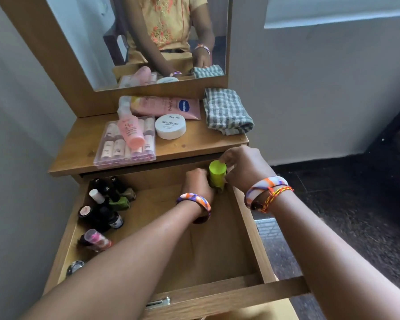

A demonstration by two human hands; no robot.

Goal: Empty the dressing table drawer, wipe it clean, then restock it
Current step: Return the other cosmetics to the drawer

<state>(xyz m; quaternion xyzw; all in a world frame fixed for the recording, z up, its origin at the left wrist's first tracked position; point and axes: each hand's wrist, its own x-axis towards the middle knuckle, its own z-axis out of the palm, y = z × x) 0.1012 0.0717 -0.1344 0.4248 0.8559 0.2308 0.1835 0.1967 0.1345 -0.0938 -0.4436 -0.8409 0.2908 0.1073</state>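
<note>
2 hands on a green bottle in the drawer

Little bottles [106, 204] sit at the drawer's [247, 229] left; the left hand [198, 183] and right hand [243, 167] reach forward, maybe both gripping the upright green bottle [217, 175] at its far right corner.

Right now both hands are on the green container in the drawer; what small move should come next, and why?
Probably lift the green container out and set it on the tabletop. Both the left hand and right hand already grip it at the drawer's back right corner. The nail polish bottles at the left still wait inside.
</note>
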